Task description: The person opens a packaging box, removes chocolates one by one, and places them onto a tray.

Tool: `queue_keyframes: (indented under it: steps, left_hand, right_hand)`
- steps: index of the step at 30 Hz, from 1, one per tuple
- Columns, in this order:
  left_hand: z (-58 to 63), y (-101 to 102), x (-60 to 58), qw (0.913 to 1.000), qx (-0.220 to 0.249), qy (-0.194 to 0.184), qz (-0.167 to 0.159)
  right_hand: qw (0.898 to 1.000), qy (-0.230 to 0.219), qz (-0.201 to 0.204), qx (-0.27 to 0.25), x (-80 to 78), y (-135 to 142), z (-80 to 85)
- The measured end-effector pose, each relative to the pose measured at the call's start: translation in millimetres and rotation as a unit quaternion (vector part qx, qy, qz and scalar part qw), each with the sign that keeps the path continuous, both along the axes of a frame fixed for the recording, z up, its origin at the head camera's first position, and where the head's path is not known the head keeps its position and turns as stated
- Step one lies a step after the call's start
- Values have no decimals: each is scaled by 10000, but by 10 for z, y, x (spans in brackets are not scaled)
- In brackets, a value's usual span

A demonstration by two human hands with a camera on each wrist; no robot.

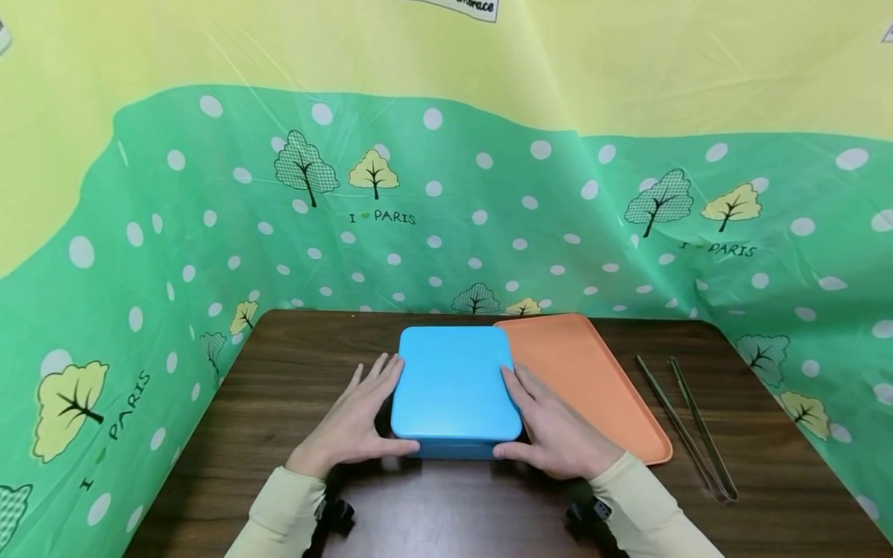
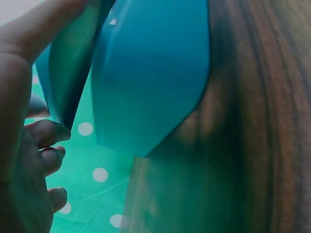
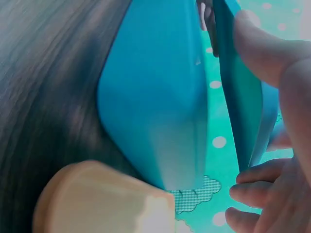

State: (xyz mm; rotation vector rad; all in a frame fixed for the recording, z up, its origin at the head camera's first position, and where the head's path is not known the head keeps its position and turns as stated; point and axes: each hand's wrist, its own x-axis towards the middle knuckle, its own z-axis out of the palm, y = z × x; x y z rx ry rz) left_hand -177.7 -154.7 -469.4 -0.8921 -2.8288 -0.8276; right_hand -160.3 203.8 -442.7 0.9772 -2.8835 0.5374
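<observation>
A light-blue lid (image 1: 456,380) is held level over a darker blue box (image 1: 455,449) on the table. My left hand (image 1: 357,418) grips the lid's left side, thumb at the near corner and fingers along the edge. On the opposite side my right hand (image 1: 558,430) holds it the same way. Both wrist views show a gap between the lid (image 2: 68,77) and the box (image 3: 150,92), with the green backdrop visible through it. Seen from the head, the lid covers the box's inside.
An orange tray (image 1: 593,372) lies right of the box, its left part hidden behind the lid and right hand. Metal tongs (image 1: 691,434) rest farther right on the dark wooden table (image 1: 300,356). A green and yellow printed cloth (image 1: 446,194) hangs around the table.
</observation>
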Motion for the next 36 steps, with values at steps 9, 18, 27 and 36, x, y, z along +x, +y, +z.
queue_keyframes:
  steps: [9,18,27,36]
  left_hand:
    - [192,-19,63,9982,555,239,-44]
    - [302,57,39,9729,1664,1602,97]
    - [433,88,-29,9187,1907,3350,858]
    - [470,146,-19,9465,2263,2273,362]
  right_hand:
    - [9864,1514,387,-513,-36,16,118]
    - [9652,2299,179,-1230,-36,-26,208]
    - [9514,2304,-8,-2045,-43,-110,378]
    - [9488,1662,-877,-2537,-94,-169,484]
